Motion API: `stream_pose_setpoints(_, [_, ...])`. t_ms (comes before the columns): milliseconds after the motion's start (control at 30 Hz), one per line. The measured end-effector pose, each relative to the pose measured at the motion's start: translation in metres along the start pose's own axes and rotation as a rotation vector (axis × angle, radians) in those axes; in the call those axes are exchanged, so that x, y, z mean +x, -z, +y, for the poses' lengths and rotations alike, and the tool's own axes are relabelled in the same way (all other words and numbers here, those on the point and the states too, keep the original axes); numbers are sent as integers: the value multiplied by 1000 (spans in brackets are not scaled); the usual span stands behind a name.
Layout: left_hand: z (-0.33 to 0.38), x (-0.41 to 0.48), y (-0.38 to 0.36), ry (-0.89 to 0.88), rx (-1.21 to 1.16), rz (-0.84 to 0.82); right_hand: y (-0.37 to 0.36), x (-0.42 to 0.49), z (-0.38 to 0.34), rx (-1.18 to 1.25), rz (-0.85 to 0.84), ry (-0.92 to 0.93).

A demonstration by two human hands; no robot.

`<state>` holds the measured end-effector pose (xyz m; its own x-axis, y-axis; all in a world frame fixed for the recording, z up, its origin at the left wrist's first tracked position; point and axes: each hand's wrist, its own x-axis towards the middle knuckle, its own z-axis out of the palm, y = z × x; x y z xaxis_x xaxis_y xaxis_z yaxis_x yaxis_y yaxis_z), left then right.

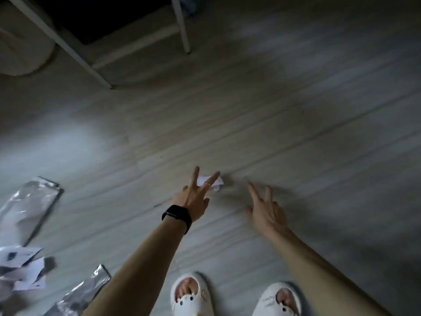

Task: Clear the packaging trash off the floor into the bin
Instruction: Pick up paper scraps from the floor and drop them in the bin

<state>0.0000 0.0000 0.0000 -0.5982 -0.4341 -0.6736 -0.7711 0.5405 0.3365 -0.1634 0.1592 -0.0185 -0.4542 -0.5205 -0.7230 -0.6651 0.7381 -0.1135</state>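
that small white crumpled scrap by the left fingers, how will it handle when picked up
The white scrap looks like crumpled paper, so probably very light and soft, likely to squash when pinched. Its creased, irregular shape on the smooth floor suggests it would skid if nudged, not roll.

Scrap (219,183) half hidden behind left fingers (195,179), papers (20,270) cut by left edge, right hand (265,209) blurred

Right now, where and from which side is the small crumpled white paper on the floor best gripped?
Probably pinch its raised crumpled folds, coming down from above. The paper lies low on the floor, so its side edges offer little to catch. The left hand is over it, fingers spread; the right hand is open, beside it.
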Motion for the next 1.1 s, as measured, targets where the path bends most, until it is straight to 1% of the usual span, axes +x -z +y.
stream_pose_setpoints(33, [-1, 9, -5, -49, 34, 21, -5, 6, 2, -40, 38, 24])
stream_pose_setpoints(100, [-6, 22, -24, -63, 68, 56, -32, 19, 10, -32, 173, 37])
stream_pose_setpoints(167, [-11, 27, -41, -49, 77, 81, -50, 23, 16, 1, 234, 66])
stream_pose_setpoints(267, [-17, 23, -56, 16, 21, 106, -56, 23, 18, 41, 213, 116])
stream_pose_setpoints(367, [-11, 11, -49, 97, -108, 70, -47, 19, 16, 111, 144, 119])
stream_pose_setpoints(467, [7, -10, -22, 166, -197, 81, -25, 0, 15, 128, 41, 81])
stream_pose_setpoints(567, [41, -34, 26, 181, -261, 77, 17, -40, 17, 282, 64, 79])
stream_pose_setpoints(600, [63, -46, 50, 186, -283, 66, 45, -63, 23, 343, 80, 54])
stream_pose_setpoints(633, [70, -50, 59, 195, -303, 60, 55, -75, 22, 398, 95, 52])
stream_pose_setpoints(733, [130, -72, 113, 147, -369, 71, 125, -133, 44, 598, 137, 0])
stream_pose_setpoints(833, [208, -96, 170, 45, -484, 106, 200, -198, 80, 763, 236, -51])
stream_pose_setpoints(933, [301, -127, 225, -60, -639, 81, 272, -261, 128, 877, 361, -143])
stream_pose_setpoints(1000, [371, -145, 256, -109, -713, 53, 312, -299, 172, 961, 470, -255])
stream_pose_setpoints(1100, [455, -158, 272, -153, -761, 2, 353, -338, 228, 1155, 617, -434])
